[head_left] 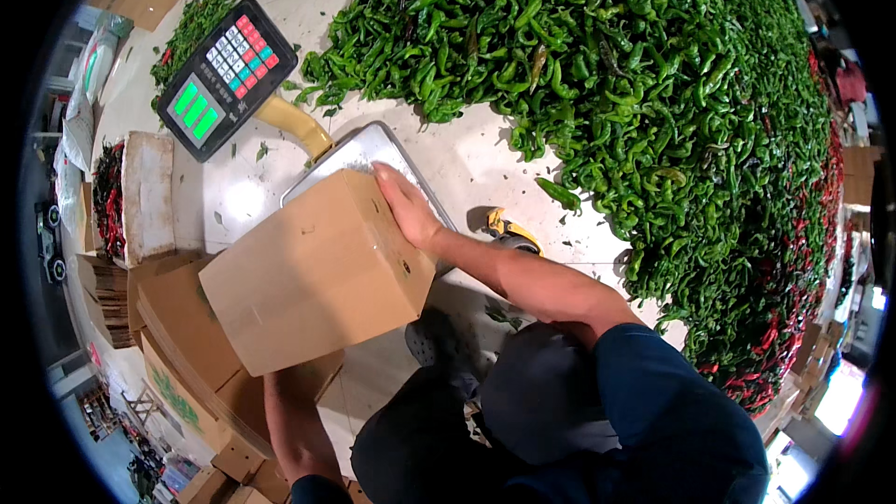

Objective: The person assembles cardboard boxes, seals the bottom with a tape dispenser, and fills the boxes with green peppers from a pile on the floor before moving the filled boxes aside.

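A brown cardboard box (308, 273) is held tilted in front of my knees, partly over the metal platform of an electronic scale (332, 171). My right hand (408, 208) lies flat along the box's right side, fingers towards its far corner. On the left, my forearm reaches up under the near edge of the box; my left hand itself is hidden behind the cardboard. The scale's keypad and lit display head (227, 80) stands beyond the box on a yellow-wrapped post.
A large heap of green peppers (595, 49) with red ones covers the floor at right. A yellow-and-black tape dispenser (514, 229) lies beside the scale. Open cardboard boxes (185, 325) stand at left, near a white foam box (148, 196) by red peppers. Loose leaves (262, 151) dot the floor.
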### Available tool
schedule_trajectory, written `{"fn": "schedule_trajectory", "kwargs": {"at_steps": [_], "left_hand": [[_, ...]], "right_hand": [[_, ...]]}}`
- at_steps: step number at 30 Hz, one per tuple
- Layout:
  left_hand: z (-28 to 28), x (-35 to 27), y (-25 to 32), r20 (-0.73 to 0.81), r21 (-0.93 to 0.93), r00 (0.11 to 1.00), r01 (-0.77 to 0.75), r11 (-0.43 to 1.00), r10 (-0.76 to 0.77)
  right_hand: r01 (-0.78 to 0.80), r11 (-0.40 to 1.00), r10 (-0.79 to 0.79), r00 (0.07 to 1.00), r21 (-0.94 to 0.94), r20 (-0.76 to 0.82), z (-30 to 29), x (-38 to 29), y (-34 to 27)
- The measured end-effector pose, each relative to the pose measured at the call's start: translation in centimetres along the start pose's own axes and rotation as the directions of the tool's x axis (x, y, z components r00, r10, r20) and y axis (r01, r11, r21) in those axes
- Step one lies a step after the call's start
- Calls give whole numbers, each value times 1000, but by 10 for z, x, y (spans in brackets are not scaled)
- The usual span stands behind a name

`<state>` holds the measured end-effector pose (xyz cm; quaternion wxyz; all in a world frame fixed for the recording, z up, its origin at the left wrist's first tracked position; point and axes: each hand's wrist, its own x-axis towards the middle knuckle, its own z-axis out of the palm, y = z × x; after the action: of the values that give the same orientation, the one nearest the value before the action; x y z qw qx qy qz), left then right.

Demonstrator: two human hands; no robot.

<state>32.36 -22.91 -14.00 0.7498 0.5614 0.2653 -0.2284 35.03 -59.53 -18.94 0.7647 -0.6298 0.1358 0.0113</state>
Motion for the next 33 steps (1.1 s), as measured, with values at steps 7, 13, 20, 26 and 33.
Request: {"fn": "schedule_trajectory", "kwargs": {"at_steps": [7,13,20,26,33], "left_hand": [[17,19,-5,24,6,1000,4,1000,-4],[19,8,4,48,14,999,2,1000,-3],[-19,-33,-53,102,35,991,83,996,-87],[33,-60,-35,97,39,980,171,984,-174],[43,-52,-31,-134,14,969,212,977,-208]], "right_hand": [[-168,984,167,986,-64,-23,-15,-12,31],[-217,947,230,973,-239,29,-52,-7,-25],[-77,913,18,989,-401,-148,-59,-69,-94],[-344,892,390,914,-292,115,-77,-86,-130],[-381,923,367,911,48,186,-78,-90,-77]]}}
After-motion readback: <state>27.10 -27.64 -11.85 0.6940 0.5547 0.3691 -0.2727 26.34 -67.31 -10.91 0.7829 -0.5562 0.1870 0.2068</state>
